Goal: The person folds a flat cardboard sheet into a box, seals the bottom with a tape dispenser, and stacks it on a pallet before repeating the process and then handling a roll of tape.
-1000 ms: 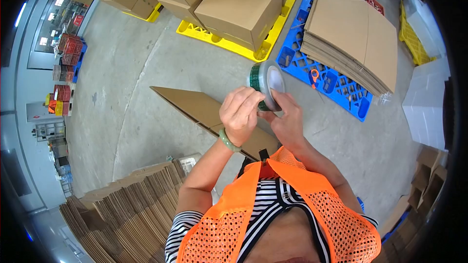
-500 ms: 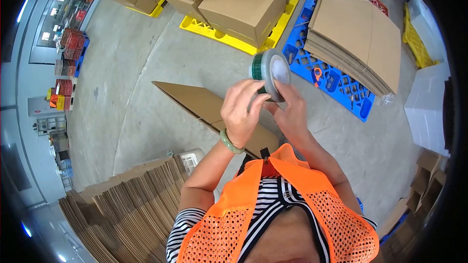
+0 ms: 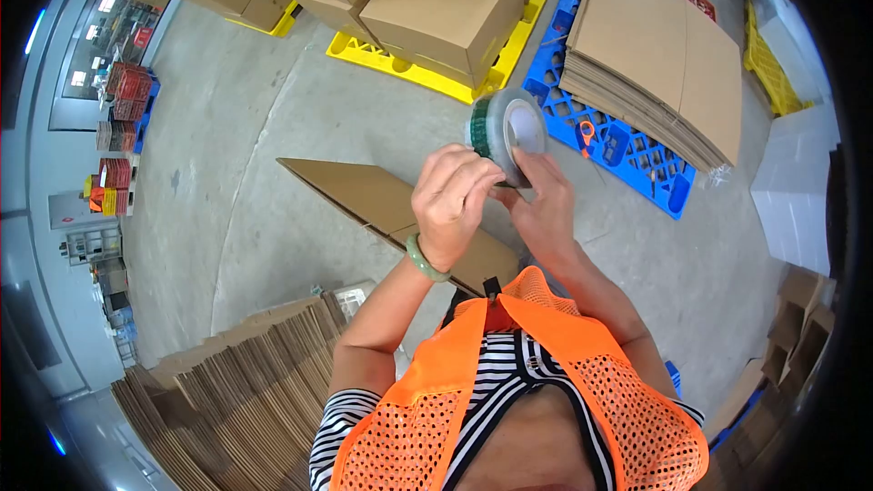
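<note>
A wide roll of tape (image 3: 479, 130), clear with green print, is held up in front of my chest. My right hand (image 3: 544, 200) grips its lower rim, with fingers at the core. On the roll's lower left side, my left hand (image 3: 452, 205) has its fingertips pinched together close to the rim; whether they hold the tape's end is too small to tell. A green bangle is on the left wrist. Below and behind my hands, a flat folded cardboard piece (image 3: 350, 189) stands tilted.
Large boxes (image 3: 441, 9) sit on a yellow pallet (image 3: 405, 66) ahead. Flat cardboard sheets (image 3: 655, 45) and orange-handled scissors (image 3: 587, 134) lie on a blue pallet (image 3: 677, 195) at the right. Stacked folded cartons (image 3: 255, 382) are at lower left.
The left fingers have closed in a little at the roll, and the roll has turned slightly. The background has shifted slightly with the camera.
</note>
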The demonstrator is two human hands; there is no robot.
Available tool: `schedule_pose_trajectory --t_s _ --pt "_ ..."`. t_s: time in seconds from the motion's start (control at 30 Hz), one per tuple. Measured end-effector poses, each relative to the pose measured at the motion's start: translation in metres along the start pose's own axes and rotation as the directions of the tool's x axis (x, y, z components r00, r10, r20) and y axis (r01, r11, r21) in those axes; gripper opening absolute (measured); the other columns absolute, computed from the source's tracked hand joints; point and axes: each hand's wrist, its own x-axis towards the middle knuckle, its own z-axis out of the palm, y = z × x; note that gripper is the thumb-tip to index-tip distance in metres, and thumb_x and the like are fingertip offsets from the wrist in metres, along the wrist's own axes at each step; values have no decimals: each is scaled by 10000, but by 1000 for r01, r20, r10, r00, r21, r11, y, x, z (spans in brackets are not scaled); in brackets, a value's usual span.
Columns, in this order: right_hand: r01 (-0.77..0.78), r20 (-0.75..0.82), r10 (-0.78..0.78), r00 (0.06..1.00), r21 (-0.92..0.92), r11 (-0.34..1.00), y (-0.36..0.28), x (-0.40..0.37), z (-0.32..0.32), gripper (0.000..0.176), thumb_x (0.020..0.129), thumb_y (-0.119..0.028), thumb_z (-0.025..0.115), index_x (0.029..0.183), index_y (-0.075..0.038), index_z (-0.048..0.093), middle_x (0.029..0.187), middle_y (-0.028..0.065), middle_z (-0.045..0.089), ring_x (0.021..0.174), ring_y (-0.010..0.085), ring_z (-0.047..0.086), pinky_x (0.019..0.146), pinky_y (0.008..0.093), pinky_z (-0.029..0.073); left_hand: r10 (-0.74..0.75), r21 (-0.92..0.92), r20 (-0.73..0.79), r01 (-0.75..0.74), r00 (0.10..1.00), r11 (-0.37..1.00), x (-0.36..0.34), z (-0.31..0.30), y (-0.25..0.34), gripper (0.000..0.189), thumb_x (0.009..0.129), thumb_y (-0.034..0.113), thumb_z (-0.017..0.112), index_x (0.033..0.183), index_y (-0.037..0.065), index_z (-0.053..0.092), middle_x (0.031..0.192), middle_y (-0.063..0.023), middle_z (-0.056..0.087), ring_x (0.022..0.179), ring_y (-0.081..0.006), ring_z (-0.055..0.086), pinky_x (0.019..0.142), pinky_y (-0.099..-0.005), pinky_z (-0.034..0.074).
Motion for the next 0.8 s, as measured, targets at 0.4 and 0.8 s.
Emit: schedule_pose_trajectory --t_s 0.4,0.8 --pt "-6 48 8 999 -33 999 6 -4 -1 497 667 -72 796 1123 16 621 947 163 655 876 334 608 738 403 493 -21 74 15 20 1000 997 3 -1 0 199 689 -65 751 869 6 702 835 -94 649 744 -230 640 643 -316 518" --pt "-36 89 43 995 -78 996 1 0 -5 477 680 -59 774 1127 4 619 946 149 661 881 325 617 745 405 502 48 242 33 -54 998 969 9 6 0 175 708 -34 708 849 36 632 809 -73 619 710 -238 616 598 -328 512"
